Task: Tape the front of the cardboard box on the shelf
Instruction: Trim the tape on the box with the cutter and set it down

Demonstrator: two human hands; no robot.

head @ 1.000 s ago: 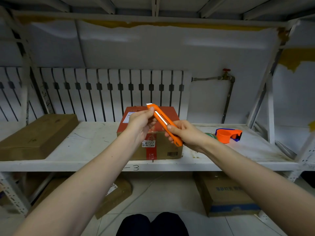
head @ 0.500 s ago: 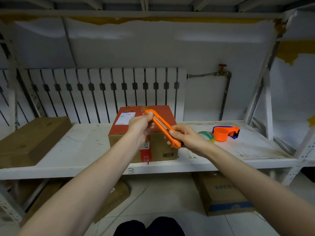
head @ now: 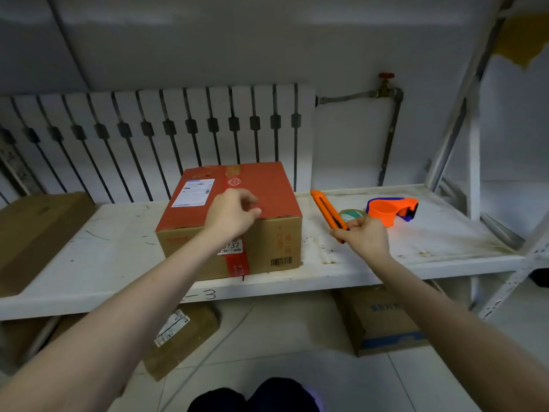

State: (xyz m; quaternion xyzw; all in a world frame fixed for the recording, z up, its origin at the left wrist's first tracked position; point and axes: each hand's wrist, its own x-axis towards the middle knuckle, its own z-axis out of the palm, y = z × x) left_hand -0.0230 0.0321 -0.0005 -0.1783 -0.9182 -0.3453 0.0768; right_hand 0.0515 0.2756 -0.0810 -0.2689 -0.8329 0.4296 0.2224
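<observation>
A cardboard box (head: 276,185) with a red top and a red tape strip down its brown front stands on the white shelf (head: 98,254). My left hand (head: 231,215) hovers over the box's front top edge, fingers loosely curled, holding nothing. My right hand (head: 364,237) is to the right of the box and grips the lower end of an orange utility knife (head: 326,211), which points up and to the left above the shelf. A roll of tape (head: 352,215) lies just behind that hand, beside an orange tape dispenser (head: 392,210).
A flat brown box (head: 38,230) lies at the shelf's left end. A white radiator (head: 154,135) and a pipe with a red valve (head: 386,81) line the back wall. More cardboard boxes (head: 383,322) sit on the floor beneath. A slanted shelf post (head: 463,114) rises at the right.
My left hand let go of the knife tip and moved down over the box top. My right hand carried the knife rightward, off the box, toward the tape roll. The camera tilted down and closer.
</observation>
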